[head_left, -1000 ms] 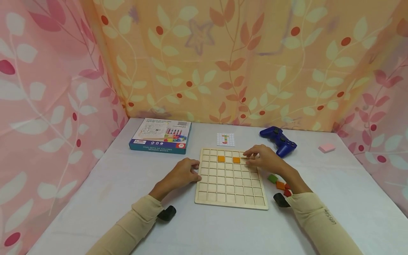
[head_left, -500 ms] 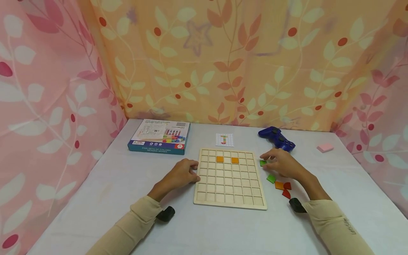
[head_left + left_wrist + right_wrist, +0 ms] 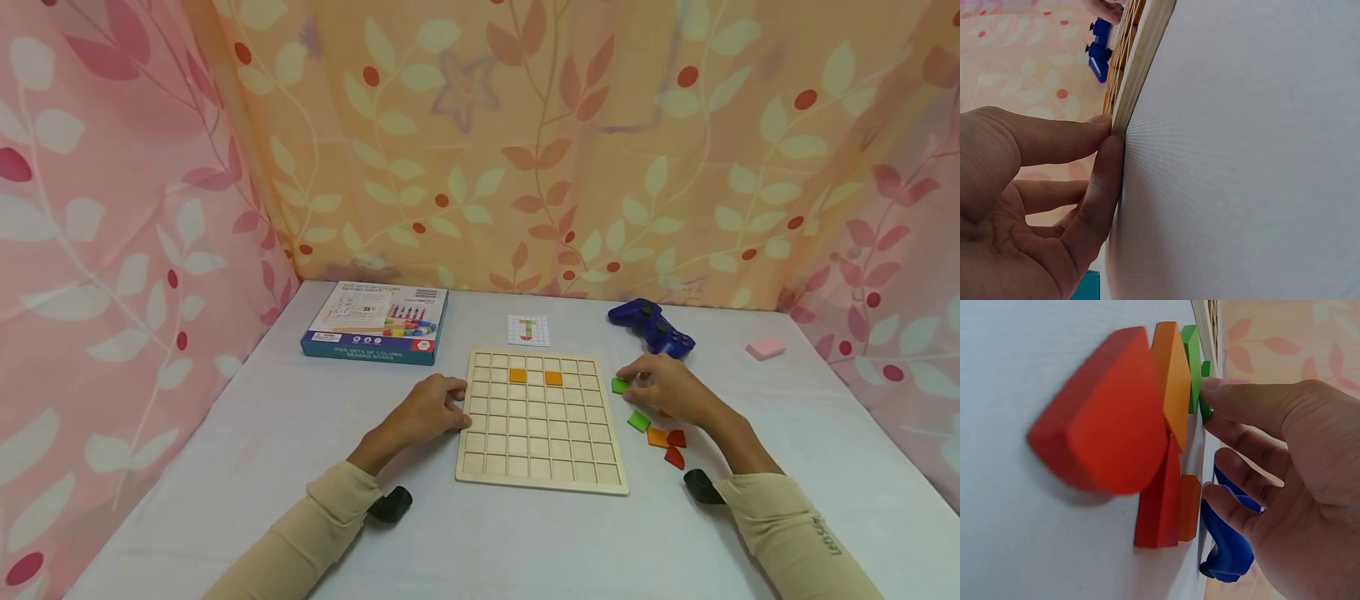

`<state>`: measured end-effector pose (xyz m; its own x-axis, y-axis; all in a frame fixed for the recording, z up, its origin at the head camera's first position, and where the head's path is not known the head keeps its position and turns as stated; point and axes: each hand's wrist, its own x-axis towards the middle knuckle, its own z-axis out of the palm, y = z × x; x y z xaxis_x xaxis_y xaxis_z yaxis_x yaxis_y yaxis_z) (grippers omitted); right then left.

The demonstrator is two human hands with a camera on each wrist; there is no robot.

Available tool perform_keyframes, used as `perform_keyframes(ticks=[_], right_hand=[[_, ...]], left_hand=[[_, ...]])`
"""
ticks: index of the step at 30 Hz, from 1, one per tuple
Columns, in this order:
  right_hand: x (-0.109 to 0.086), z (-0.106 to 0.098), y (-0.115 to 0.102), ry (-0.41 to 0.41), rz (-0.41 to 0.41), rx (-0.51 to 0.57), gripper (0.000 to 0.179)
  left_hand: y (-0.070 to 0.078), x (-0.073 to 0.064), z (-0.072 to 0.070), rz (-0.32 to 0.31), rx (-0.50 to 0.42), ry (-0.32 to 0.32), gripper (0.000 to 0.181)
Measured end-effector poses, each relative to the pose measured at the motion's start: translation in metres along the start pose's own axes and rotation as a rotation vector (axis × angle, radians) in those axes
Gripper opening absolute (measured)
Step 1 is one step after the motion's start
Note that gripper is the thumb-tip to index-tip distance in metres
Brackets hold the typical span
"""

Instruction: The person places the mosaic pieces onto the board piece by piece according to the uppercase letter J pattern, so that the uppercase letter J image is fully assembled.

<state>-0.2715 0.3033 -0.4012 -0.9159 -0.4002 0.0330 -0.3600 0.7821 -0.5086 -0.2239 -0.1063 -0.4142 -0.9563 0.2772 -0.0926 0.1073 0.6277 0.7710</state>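
My left hand (image 3: pixel 423 410) holds the left edge of a square wooden grid board (image 3: pixel 540 442) between thumb and fingers, as the left wrist view also shows. Two orange square tiles (image 3: pixel 517 377) lie in the board's second row from the back, one cell apart. Just right of the board, my right hand (image 3: pixel 667 388) pinches a green square tile (image 3: pixel 618 386) with thumb and index finger, close over the table. Nearer me lie another green tile (image 3: pixel 639 421), an orange tile (image 3: pixel 657 437) and two red quarter-round pieces (image 3: pixel 1116 419). One more orange piece (image 3: pixel 1189 507) is mostly hidden under that hand.
A pattern card (image 3: pixel 528 330) with a coloured figure on a grid lies behind the board. A blue game controller (image 3: pixel 654 327) sits behind my right hand. A boxed set (image 3: pixel 375 323) is at back left, a pink block (image 3: pixel 765 348) at far right.
My right hand has moved right, from the board's back right corner to the green tile, and now pinches it. The left hand has stayed at the board's edge.
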Motion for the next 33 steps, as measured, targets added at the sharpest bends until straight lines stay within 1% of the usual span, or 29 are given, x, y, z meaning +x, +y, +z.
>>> perform_keyframes(ticks=[3, 7, 12, 15, 20, 24, 33], right_hand=[[0.001, 0.000, 0.000, -0.007, -0.003, 0.001, 0.032], [0.001, 0.000, -0.001, -0.017, 0.015, -0.009, 0.034], [0.003, 0.001, -0.006, -0.009, 0.021, -0.025, 0.035], [0.007, 0.004, -0.011, 0.001, 0.008, -0.022, 0.035], [0.017, 0.009, -0.021, 0.009, -0.033, -0.001, 0.034], [0.027, 0.014, -0.031, 0.004, -0.049, 0.030, 0.031], [0.052, 0.029, -0.050, -0.029, -0.123, 0.069, 0.030]], left_hand=[[0.000, 0.000, 0.000, 0.001, -0.001, 0.000, 0.062], [0.000, -0.001, -0.001, -0.002, -0.004, -0.004, 0.062], [0.001, 0.000, -0.001, -0.005, -0.007, -0.006, 0.062], [0.000, 0.000, -0.001, -0.005, -0.007, -0.006, 0.062], [0.000, 0.000, -0.001, -0.013, -0.006, -0.002, 0.062], [0.000, 0.000, -0.001, -0.015, -0.009, -0.003, 0.062], [-0.001, 0.000, -0.001, -0.002, -0.017, -0.007, 0.062]])
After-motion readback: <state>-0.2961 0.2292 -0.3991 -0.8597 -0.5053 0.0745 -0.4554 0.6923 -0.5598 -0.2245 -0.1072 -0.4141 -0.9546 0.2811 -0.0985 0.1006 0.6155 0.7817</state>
